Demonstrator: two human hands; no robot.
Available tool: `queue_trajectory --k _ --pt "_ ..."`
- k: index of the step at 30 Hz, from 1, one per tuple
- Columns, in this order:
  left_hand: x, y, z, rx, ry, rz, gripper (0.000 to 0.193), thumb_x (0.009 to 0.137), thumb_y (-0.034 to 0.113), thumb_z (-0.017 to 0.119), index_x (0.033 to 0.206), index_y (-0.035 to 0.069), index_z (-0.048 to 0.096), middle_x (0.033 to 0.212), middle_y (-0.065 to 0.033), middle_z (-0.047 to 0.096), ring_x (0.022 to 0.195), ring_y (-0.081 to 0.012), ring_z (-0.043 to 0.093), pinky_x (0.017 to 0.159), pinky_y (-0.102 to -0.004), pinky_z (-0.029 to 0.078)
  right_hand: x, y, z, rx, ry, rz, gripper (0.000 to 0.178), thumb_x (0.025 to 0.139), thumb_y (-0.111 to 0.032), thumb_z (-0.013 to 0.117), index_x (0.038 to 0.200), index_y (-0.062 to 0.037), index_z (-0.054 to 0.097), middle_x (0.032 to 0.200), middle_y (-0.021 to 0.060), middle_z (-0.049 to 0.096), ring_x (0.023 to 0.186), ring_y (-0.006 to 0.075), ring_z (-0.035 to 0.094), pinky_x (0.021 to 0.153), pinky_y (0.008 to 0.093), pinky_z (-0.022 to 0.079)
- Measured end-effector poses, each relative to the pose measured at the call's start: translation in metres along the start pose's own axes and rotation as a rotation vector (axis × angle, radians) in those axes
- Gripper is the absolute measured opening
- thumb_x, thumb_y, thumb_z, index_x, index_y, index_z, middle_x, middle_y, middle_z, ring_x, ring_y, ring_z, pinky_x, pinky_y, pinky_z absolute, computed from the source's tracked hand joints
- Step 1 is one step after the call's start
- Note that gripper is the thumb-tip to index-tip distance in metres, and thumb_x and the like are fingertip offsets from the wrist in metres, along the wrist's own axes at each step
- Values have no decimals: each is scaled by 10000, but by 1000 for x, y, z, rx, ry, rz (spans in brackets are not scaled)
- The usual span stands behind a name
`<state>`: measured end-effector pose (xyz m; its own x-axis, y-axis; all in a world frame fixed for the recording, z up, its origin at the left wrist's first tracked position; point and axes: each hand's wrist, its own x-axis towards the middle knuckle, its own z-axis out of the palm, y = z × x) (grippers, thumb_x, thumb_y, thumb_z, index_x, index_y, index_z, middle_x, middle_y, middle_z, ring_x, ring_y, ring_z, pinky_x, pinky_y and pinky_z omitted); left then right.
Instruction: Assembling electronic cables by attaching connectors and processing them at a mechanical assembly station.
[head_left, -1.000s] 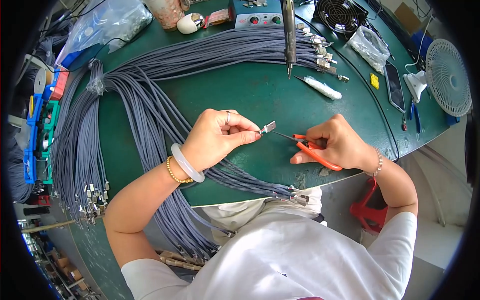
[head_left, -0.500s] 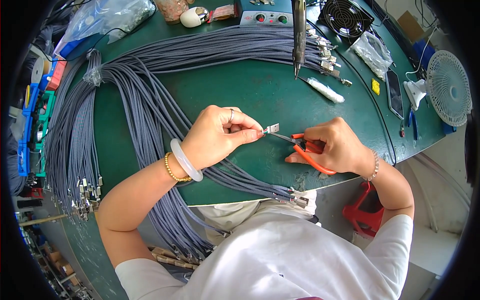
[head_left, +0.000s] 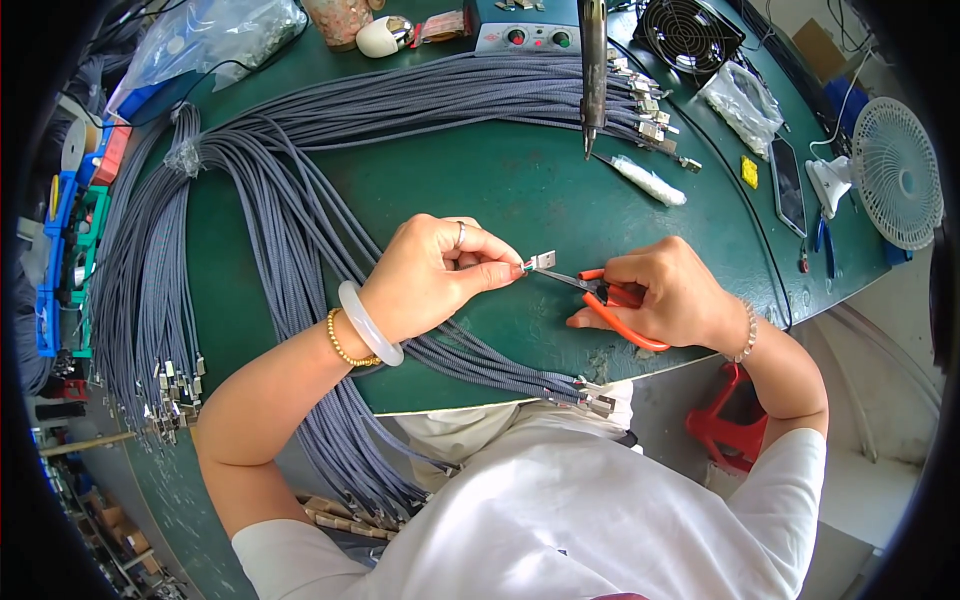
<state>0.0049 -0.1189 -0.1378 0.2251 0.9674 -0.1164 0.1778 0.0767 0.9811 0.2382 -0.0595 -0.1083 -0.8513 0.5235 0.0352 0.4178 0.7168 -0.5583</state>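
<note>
Head view: your left hand [head_left: 430,272] pinches a rectangular silver metal plug [head_left: 544,260] by its thin coloured wires [head_left: 529,266]; your right hand [head_left: 675,292] grips orange-handled metal pliers [head_left: 597,293] beside it.

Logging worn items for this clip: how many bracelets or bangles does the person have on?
3. A white bangle and a gold beaded bracelet circle the wrist of the left hand; a pale beaded bracelet circles the wrist of the right hand. None seems hidden.
</note>
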Motion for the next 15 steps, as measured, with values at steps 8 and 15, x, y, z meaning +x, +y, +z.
queue_trajectory --k 8,15 --pt "1 0 2 12 6 -2 100 763 0 630 856 -32 648 756 -38 584 676 -72 546 611 -189 447 -2 5 0 -69 -45 -4 352 658 -264 758 549 -19 529 444 77 416 368 199 395 362 281 301" --pt "3 0 1 37 -1 -12 99 765 1 628 855 -34 648 754 -40 587 686 -75 552 619 -191 452 -3 9 3 -92 -21 -18 361 645 -275 762 555 -19 524 458 70 434 379 202 417 365 286 311"
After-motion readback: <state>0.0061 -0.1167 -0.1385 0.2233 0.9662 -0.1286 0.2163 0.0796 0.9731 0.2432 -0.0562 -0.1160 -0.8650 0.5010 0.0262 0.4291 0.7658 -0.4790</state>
